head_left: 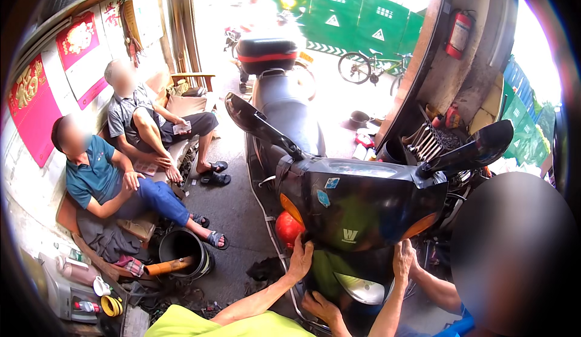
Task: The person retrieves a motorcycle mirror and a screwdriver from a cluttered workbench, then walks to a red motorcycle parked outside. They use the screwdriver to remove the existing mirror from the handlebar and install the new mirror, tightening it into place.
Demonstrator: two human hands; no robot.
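Note:
A black scooter [363,201] faces me, with an orange turn lamp at each lower corner of its front panel [387,216]. My left hand [299,259] grips the panel's lower left edge, its fingertips beside a round red thing [289,228]. At the lower right corner, below the orange lamp [417,228], my right hand [402,259] is closed on the edge, fingers partly hidden. A co-worker's hand [416,265] is right next to it. Another hand [321,307], apparently the co-worker's, rests by the lower body panel near the headlamp [361,288].
The co-worker's blurred head [514,246] is close at the right. Two people sit on a bench along the left wall. A black bucket [184,253] stands near them. Mirrors [257,122] stick out from the scooter. Tools [423,142] and a fire extinguisher [460,34] are at the right.

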